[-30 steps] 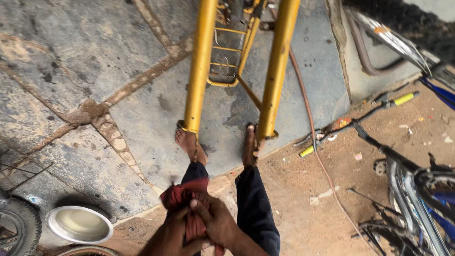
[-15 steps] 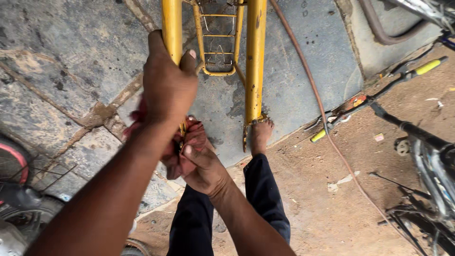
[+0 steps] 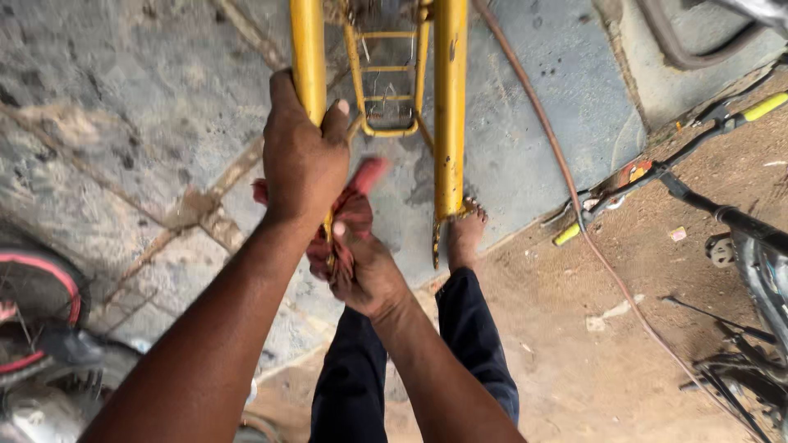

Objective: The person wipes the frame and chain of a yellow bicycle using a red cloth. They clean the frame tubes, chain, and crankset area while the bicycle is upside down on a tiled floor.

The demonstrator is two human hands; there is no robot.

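A yellow bicycle fork (image 3: 450,123) stands upside down on the stone floor, its two legs pointing toward me. My left hand (image 3: 302,160) is wrapped around the left leg, high up. Just below it my right hand (image 3: 365,267) presses a red cloth (image 3: 355,209) against the lower end of that same leg. My bare right foot (image 3: 465,234) rests by the tip of the right leg. My dark trouser legs (image 3: 410,361) show below the hands.
A brown hose (image 3: 566,197) runs across the floor to the right. A handlebar with yellow grips (image 3: 657,176) lies at the right, with dark bicycle parts (image 3: 755,262) beyond it. A wheel with a red-trimmed tyre (image 3: 37,303) sits at the lower left.
A second ago both hands held the cloth low near my knees. My left hand then rose and gripped the fork's left leg, and the right hand brought the cloth up against it.
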